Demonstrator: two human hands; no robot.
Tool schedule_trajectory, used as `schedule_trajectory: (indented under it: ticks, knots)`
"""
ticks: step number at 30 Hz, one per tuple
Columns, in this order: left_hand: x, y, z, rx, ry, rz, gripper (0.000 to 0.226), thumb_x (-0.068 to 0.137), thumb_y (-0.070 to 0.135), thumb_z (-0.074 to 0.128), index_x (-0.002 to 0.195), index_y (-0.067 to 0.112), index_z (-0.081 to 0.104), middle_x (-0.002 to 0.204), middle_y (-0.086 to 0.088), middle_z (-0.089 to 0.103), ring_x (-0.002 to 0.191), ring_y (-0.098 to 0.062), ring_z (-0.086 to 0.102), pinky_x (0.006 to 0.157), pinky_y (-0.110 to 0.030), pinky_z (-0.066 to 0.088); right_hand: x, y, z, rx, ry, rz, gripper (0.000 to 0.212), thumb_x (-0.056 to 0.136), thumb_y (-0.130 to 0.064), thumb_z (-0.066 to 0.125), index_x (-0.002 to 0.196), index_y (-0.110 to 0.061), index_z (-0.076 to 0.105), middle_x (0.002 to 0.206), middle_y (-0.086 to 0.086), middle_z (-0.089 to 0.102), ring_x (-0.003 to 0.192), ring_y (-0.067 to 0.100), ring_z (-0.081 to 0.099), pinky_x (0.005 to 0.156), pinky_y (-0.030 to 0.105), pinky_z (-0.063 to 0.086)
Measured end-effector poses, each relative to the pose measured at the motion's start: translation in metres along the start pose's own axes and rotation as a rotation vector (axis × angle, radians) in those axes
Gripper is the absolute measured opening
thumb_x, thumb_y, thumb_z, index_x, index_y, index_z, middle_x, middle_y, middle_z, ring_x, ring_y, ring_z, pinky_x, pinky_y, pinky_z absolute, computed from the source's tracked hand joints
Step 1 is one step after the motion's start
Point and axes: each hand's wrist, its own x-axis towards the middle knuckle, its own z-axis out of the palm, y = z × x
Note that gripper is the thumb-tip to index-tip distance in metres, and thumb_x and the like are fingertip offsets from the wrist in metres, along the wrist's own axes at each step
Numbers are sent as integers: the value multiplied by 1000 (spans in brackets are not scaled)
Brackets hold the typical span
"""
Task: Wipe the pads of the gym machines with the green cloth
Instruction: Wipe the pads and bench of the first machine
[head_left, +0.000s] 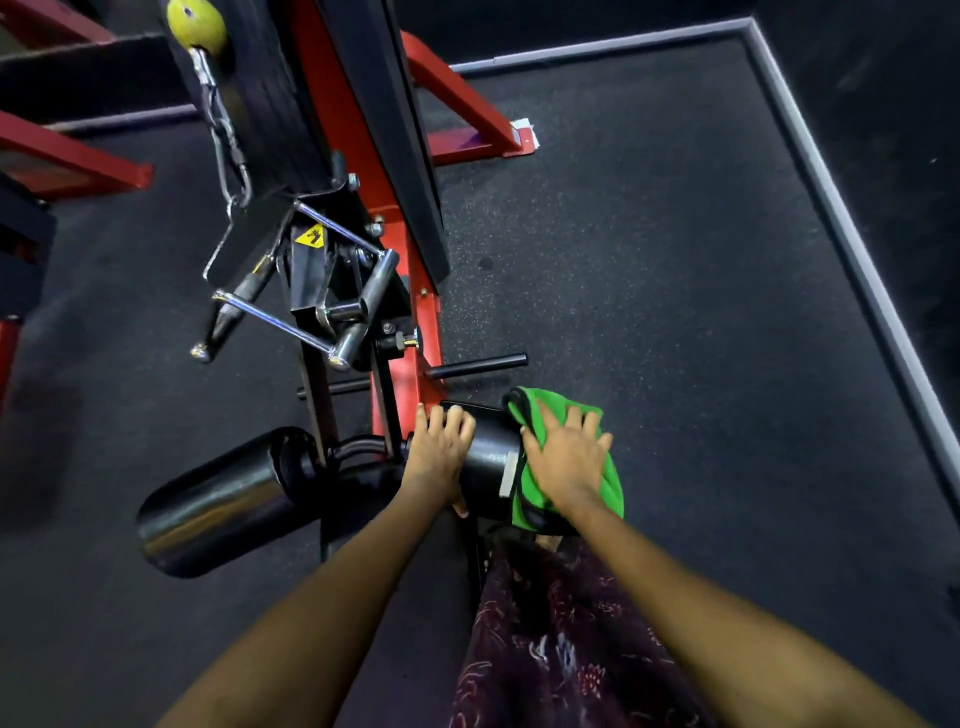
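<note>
While the right hand (566, 462) lies flat with fingers spread on the green cloth (566, 499), pressing it against the outer end of the right roller pad (491, 457), the left hand (439, 452) rests on the same pad's inner end, fingers laid over the top and thumb down its near side. The cloth is draped over the pad's end, at about five o'clock from the frame's centre, and hangs down towards the person's patterned garment (561, 649). A pale strip (510, 474) shows on the pad just left of the cloth. A second roller pad (218, 504) sticks out at eight o'clock, well apart from both hands. Between the two pads rises the red machine frame (423, 332), running up to twelve o'clock. A chrome handle (291, 312) hangs by a chain (226, 135) from a yellow ball (196, 23) at eleven o'clock. A black peg (475, 365) juts from the frame just above the cloth. The dark speckled floor (675, 260) fills the right side, edged by a grey border (841, 218) at two o'clock.
</note>
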Motion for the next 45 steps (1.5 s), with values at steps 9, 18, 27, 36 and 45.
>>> schedule_trajectory:
  ticks: [9, 18, 27, 36, 45]
  knots:
    - [-4, -9, 4, -706, 97, -146, 78, 65, 44, 80, 126, 10, 46, 124, -7, 43, 120, -27, 43, 108, -33, 25, -30, 8, -5, 162, -67, -90, 54, 93, -39, 52, 145, -32, 36, 141, 8, 35, 128, 29, 29, 101, 46, 36]
    - [-66, 47, -14, -2543, -52, -387, 35, 89, 40, 59, 112, 14, 65, 112, -14, 67, 101, -23, 65, 88, -31, 50, -49, -49, -34, 669, -127, -150, 44, 97, -49, 40, 133, -27, 54, 127, 8, 50, 123, 26, 38, 102, 32, 30]
    - [-140, 43, 10, -2755, 27, -607, 36, 71, 14, 57, 103, 0, 63, 87, -17, 70, 71, -27, 67, 71, -34, 54, -65, -39, -45, 713, -378, -80, 45, 89, -48, 59, 117, -13, 60, 117, 7, 62, 106, 22, 58, 82, 25, 43]
    - [-234, 98, 48, -2931, 456, -922, 31, 86, 18, 51, 103, 0, 68, 93, -19, 71, 77, -29, 69, 72, -34, 55, -137, -44, -11, 592, -963, -343, 27, 83, -8, 67, 109, -3, 68, 95, 10, 73, 87, 23, 69, 83, 32, 54]
    - [-304, 266, 81, -2615, 669, -1560, 30, 85, 17, 69, 108, -1, 60, 98, -13, 69, 87, -25, 67, 74, -33, 55, -226, 34, 29, 441, -949, -562, 21, 90, 3, 56, 108, -6, 60, 99, 8, 65, 75, 9, 61, 56, 12, 47]
